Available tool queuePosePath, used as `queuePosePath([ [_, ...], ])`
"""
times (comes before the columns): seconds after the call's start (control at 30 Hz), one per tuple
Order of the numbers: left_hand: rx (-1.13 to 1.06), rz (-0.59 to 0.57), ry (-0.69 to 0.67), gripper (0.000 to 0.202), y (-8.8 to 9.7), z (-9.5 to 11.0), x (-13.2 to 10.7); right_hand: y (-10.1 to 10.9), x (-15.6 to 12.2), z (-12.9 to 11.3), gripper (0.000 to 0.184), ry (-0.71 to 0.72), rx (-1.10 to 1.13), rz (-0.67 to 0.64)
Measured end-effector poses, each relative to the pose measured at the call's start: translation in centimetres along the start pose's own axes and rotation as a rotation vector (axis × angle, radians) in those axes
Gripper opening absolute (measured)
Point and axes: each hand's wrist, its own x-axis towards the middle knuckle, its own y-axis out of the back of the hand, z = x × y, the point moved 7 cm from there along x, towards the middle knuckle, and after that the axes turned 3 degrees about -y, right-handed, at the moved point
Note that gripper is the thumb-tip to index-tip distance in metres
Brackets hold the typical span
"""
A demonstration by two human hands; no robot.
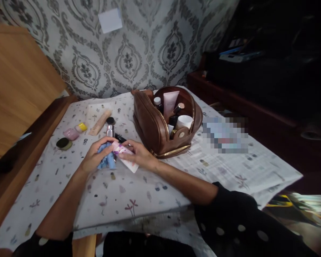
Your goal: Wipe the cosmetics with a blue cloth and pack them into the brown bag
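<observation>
Brown bag, smooth and leather-like, boxy with a rounded opening edged by a brass-coloured zip; the worktop beneath it is covered in thin white fabric printed with small motifs, and patterned wallpaper rises behind it. To the front left of the bag, above the worktop, your left hand has its fingers curled round a soft, crumpled blue cloth, and your right hand has its fingers closed on a squeeze tube. The tube is pale, with purple and pink print; it lies tilted, its broad flat end towards you and its other end beside the cloth.

Count, to the left of the bag, six items: one beige tube, one silvery container with a black lid, one slender black item partly hidden by your hands, one pink container, one smaller yellow-topped container and one round dark-lidded jar. Inside the bag, note one pink tube, one white-capped bottle and one wide white jar, among other pieces too shadowed to count.
</observation>
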Motion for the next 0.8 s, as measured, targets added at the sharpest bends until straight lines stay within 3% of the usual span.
queuePosePath([
  [0.13, -0.062, -0.069, 0.016, 0.050, -0.5, 0.5, -0.2, -0.6, -0.2, -0.1, 0.066, -0.059, 0.140, -0.046],
  [0.3, 0.099, 0.008, -0.064, 0.046, -0.3, 1.9, 0.1, -0.2, -0.2, -0.6, 0.073, -0.010, -0.024, 0.012],
  [0.5, 0.093, 0.014, -0.031, 0.043, -0.4, 1.3, 0.2, 0.0, -0.3, -0.6, 0.051, 0.027, -0.131, 0.006],
  [0.8, 0.069, 0.003, -0.077, 0.045, -0.2, 1.8, 0.0, -1.1, -0.8, -0.9, 0.052, -0.048, 0.084, -0.129],
])
